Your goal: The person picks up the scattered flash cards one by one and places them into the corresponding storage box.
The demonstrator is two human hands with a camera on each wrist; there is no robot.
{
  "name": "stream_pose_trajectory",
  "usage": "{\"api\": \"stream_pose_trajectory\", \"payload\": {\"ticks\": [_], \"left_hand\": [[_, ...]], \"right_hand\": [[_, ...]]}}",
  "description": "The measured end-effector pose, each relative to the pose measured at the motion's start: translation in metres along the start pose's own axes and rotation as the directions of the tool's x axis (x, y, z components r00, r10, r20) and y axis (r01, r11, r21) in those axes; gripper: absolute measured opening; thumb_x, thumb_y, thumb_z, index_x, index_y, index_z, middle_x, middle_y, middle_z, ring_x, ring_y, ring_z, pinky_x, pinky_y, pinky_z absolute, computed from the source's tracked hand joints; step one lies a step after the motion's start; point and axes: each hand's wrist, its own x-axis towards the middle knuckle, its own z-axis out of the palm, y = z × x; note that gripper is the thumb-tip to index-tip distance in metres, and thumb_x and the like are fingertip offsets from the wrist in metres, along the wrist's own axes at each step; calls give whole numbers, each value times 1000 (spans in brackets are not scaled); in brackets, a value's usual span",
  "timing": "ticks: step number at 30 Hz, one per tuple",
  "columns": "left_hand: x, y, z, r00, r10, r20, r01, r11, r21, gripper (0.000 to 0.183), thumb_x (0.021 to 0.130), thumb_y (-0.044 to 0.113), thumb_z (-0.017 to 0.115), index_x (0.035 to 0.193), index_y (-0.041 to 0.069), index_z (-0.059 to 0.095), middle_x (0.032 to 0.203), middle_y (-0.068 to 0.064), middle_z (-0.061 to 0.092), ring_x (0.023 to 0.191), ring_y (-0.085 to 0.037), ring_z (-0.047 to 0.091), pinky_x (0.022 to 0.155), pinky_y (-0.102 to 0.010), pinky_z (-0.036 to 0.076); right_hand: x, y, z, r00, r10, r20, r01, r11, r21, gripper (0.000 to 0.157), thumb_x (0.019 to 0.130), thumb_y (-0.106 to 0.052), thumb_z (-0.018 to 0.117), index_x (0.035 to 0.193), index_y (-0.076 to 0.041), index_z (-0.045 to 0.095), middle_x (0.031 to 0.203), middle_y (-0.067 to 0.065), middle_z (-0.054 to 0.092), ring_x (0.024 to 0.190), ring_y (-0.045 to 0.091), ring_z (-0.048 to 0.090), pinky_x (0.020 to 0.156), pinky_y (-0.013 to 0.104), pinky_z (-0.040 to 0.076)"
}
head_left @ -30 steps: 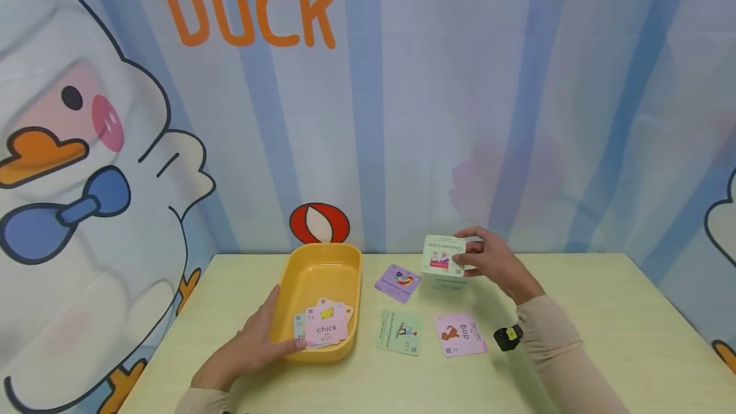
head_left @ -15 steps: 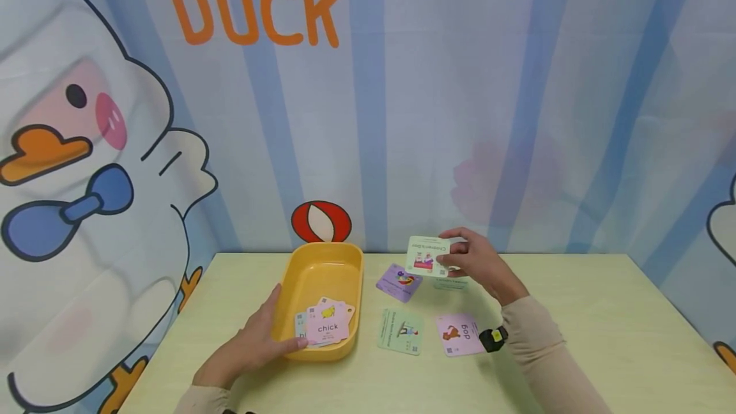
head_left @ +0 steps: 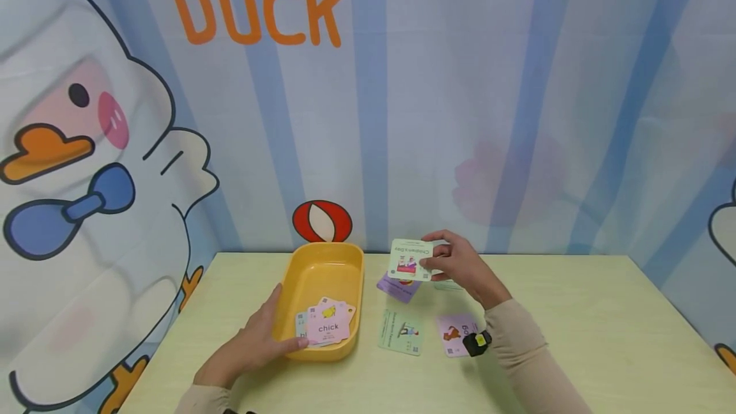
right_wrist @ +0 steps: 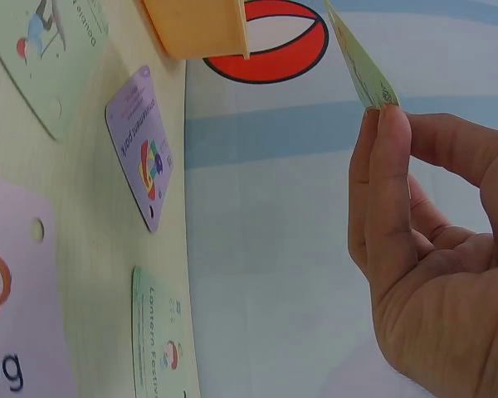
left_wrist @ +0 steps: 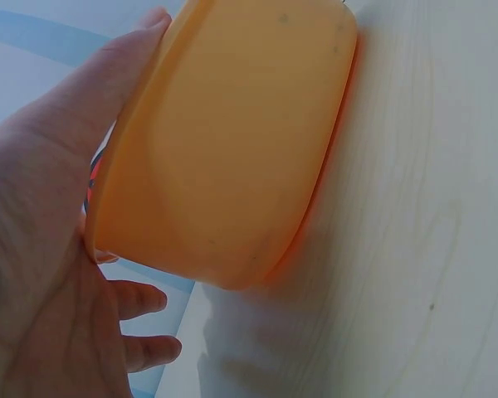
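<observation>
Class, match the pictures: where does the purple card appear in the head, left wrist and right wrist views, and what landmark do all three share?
Head: purple card just right of centre, below the middle, partly covered by the held Children's Day card.
Left wrist: not in it.
Right wrist: left of centre, above the middle.
Shared landmark: the yellow tray.

The table [head_left: 604, 324] is carrying a tray [head_left: 320, 276] touching the left hand [head_left: 259, 334], while four cards [head_left: 400, 332] are lying near the right hand [head_left: 462, 266].
</observation>
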Motion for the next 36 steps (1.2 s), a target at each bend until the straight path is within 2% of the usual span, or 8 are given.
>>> {"api": "stream_pose_trajectory", "payload": {"ticks": [14,19,24,31,36], "left_hand": [[-1,2,0,1000,-9,4,9,1000,-2,130,76,59,82,163,8,-1,168,-20,14,149,-43,24,117,-68,24],[-1,2,-1,1000,-1,1,1,1000,-7,129,77,58,82,163,9,-1,168,-20,16,148,-42,28,117,-67,25],[0,0,0,1000,18,-8,-18,1000,6,129,76,57,83,163,8,0,167,-21,18,146,-41,31,117,-66,28],[0,0,1,1000,18,-13,-18,1000,15,130,76,58,82,163,7,0,168,-20,17,148,-42,29,117,-66,27],[1,0,2,1000,14,-15,-14,1000,17,131,76,58,82,163,7,0,168,-21,17,148,-43,28,117,-66,27]], "right_hand": [[5,-5,30,1000,-22,9,21,999,45,52,92,-5,72,139,-7,51,96,14,65,89,22,68,74,39,62],[8,-7,39,999,-27,21,26,998,57,51,91,-5,72,138,-8,52,94,13,65,85,22,68,73,40,62],[8,-7,47,999,-41,34,38,996,79,50,91,-5,72,137,-9,53,91,12,63,83,22,68,76,47,62],[7,-11,56,997,-55,59,49,994,95,51,91,-5,73,138,-6,52,93,14,62,86,23,70,72,41,62],[9,-10,61,997,-56,58,50,994,95,51,91,-4,72,138,-6,53,93,13,63,83,23,69,74,46,62]]}}
